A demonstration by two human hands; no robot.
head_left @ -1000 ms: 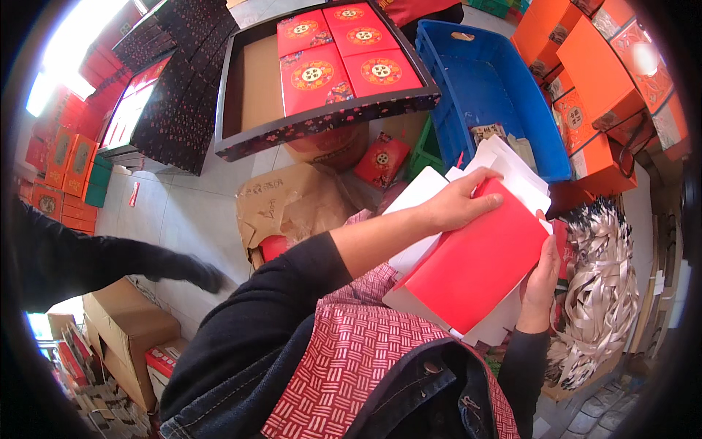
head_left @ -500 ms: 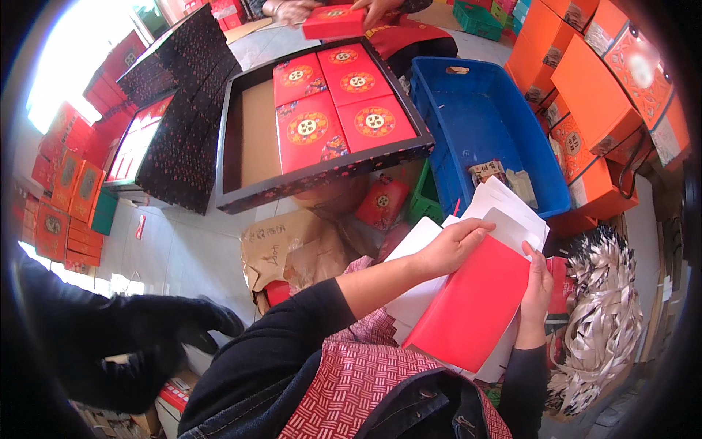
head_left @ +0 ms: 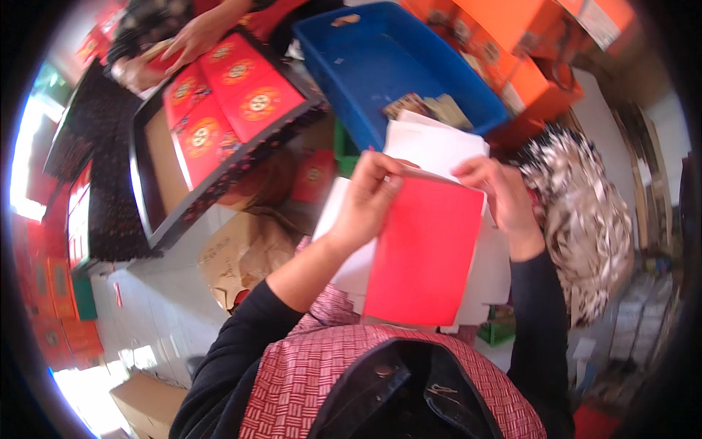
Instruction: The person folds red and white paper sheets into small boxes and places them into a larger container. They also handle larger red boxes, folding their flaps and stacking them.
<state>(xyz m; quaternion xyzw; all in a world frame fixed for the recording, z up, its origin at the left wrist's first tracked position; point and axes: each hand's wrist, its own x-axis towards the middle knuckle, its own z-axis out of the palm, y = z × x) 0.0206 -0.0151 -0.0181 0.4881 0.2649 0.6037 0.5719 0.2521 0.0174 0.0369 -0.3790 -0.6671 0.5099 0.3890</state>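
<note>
"Where to find red paper?"
"Over white sheets, pinched top-left by the left hand; can't tell about the right hand."
"Handling?"
"Likely light, easily creased: grip both edges."

Hands, four: left hand, right hand, and two hands of a co-worker. Red sheet, one; white sheets, several, overlapping, exact number unclear. Tray, one; red boxes in it, five visible. Blue crate, one. Ribbon bundle, one.
</note>
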